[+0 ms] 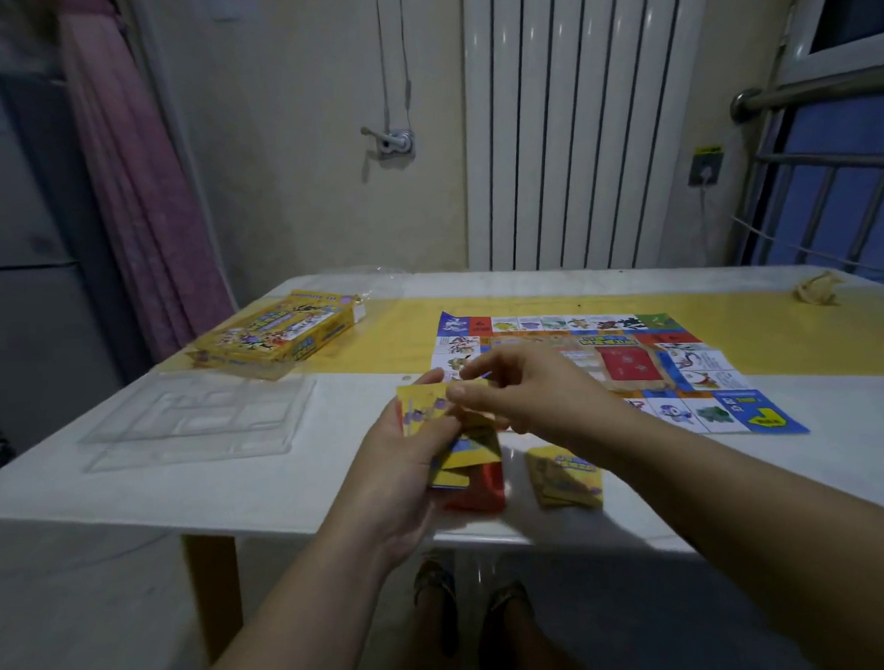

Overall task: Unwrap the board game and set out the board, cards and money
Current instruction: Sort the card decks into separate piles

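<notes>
Two pieces of packaging lie at the left of the frame on the white table (284,486). One is a clear plastic tray (195,421) with moulded compartments, lying flat near the left edge. The other is the yellow game box (278,332), just beyond the tray at the upper left of the tabletop, where a yellow strip (389,332) runs across.

In the middle, near the table's front edge, the left hand (402,468) grips a loose fan of yellow cards (422,404), thumb across their face and fingers curled behind. Below these cards a red pile (482,490) rests on the table. The right hand (539,396) comes in from the right and touches the left hand's load, thumb and forefinger pinching the top edge of the yellow cards, so the two hands are together on the same bundle.

Just right of the red pile a yellow pile (567,476) of cards lies untidily stacked on the white surface. Further right and behind the hands the board (685,375) lies unfolded and flat, its near left corner hidden by the right hand. At the far upper right of the table sits a small crumpled scrap (818,288).
</notes>
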Tool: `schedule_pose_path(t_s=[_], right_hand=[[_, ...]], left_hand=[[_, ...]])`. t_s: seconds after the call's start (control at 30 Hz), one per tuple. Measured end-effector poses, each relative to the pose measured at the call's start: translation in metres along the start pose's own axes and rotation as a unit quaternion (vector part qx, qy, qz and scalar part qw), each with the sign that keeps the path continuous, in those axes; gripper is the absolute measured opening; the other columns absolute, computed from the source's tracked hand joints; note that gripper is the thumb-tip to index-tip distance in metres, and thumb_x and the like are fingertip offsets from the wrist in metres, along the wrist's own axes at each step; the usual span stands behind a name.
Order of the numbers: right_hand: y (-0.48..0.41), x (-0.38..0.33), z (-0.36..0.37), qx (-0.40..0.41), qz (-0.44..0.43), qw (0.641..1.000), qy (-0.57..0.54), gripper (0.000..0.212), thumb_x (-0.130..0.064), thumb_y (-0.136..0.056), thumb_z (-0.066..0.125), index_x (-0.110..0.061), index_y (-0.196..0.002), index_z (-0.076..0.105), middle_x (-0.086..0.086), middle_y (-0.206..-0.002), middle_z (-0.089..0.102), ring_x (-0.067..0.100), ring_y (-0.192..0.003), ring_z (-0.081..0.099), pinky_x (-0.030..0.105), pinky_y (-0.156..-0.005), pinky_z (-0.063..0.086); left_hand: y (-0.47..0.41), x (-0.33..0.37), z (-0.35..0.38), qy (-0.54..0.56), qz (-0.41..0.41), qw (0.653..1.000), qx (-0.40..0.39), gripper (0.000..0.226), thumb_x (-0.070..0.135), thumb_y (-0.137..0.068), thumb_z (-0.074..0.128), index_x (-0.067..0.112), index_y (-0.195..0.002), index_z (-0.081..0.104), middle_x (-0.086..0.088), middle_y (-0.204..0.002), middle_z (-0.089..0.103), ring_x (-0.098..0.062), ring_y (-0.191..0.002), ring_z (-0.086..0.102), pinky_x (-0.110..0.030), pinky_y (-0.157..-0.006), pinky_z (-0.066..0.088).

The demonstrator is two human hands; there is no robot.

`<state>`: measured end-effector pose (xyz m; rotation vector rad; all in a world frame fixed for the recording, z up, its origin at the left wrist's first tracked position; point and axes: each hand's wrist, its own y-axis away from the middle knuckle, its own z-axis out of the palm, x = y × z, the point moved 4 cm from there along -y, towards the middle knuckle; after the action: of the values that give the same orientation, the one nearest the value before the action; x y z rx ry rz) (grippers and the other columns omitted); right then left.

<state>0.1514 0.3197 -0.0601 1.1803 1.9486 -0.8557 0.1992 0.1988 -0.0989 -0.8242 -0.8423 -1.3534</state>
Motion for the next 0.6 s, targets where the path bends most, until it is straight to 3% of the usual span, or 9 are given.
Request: schedule_pose_path(t_s=[0.1, 0.17, 0.23, 0.33, 0.53, 0.6], right_hand=[[0.006, 0.000, -0.013, -0.001, -0.003, 1.000, -0.008, 0.012, -0.025, -0.081, 0.072, -0.013, -0.082, 0.067, -0.003, -0.061, 0.061, -0.003, -0.046, 0.051, 0.013, -0.047, 0.041], [0.010, 0.005, -0.022, 0.011, 0.010, 1.000, -0.016, 0.011, -0.022, -0.081, 0.072, -0.012, -0.081, 0.068, -0.003, -0.059, 0.062, -0.001, -0.047, 0.051, 0.016, -0.050, 0.042], [0.015, 0.012, -0.029, 0.018, 0.032, 0.999, -0.038, 0.010, -0.022, -0.081, 0.072, -0.013, -0.080, 0.067, -0.004, -0.061, 0.062, 0.000, -0.048, 0.050, 0.016, -0.049, 0.040], [0.023, 0.022, -0.034, 0.018, 0.063, 0.996, -0.061, 0.008, -0.024, -0.079, 0.073, -0.018, -0.080, 0.068, -0.006, -0.061, 0.063, 0.003, -0.050, 0.048, 0.019, -0.050, 0.040], [0.038, 0.027, -0.042, 0.013, 0.068, 0.997, -0.036, 0.004, -0.027, -0.082, 0.070, -0.024, -0.085, 0.071, -0.002, -0.072, 0.067, 0.007, -0.060, 0.054, 0.022, -0.058, 0.043], [0.040, 0.026, -0.047, 0.029, 0.056, 0.998, -0.025, 0.002, -0.026, -0.083, 0.069, -0.024, -0.083, 0.070, -0.006, -0.066, 0.065, 0.002, -0.054, 0.051, 0.020, -0.055, 0.042]], left_hand=[[0.002, -0.005, 0.016, 0.031, -0.025, 0.998, -0.040, 0.038, -0.004, -0.093, 0.045, 0.022, -0.116, 0.058, -0.010, -0.087, 0.073, -0.018, -0.067, 0.069, -0.026, -0.053, 0.055], [0.003, -0.006, 0.021, 0.051, -0.049, 0.996, -0.059, 0.037, -0.008, -0.091, 0.039, 0.016, -0.110, 0.060, -0.014, -0.090, 0.071, -0.022, -0.069, 0.068, -0.031, -0.060, 0.053], [0.005, -0.009, 0.022, 0.001, -0.042, 0.997, -0.066, 0.034, -0.008, -0.090, 0.038, 0.010, -0.108, 0.059, -0.018, -0.095, 0.069, -0.024, -0.072, 0.067, -0.033, -0.066, 0.049], [0.006, -0.012, 0.025, -0.070, -0.020, 0.995, -0.067, 0.026, -0.003, -0.092, 0.046, 0.011, -0.111, 0.056, -0.011, -0.089, 0.072, -0.022, -0.072, 0.069, -0.035, -0.068, 0.047], [0.001, -0.020, 0.033, -0.122, -0.018, 0.991, -0.047, 0.020, 0.007, -0.090, 0.059, 0.022, -0.102, 0.057, -0.002, -0.078, 0.072, -0.018, -0.062, 0.069, -0.027, -0.056, 0.042], [-0.001, -0.022, 0.036, -0.121, -0.012, 0.992, -0.030, 0.017, 0.008, -0.087, 0.063, 0.020, -0.098, 0.059, -0.004, -0.081, 0.074, -0.019, -0.064, 0.070, -0.025, -0.054, 0.044]])
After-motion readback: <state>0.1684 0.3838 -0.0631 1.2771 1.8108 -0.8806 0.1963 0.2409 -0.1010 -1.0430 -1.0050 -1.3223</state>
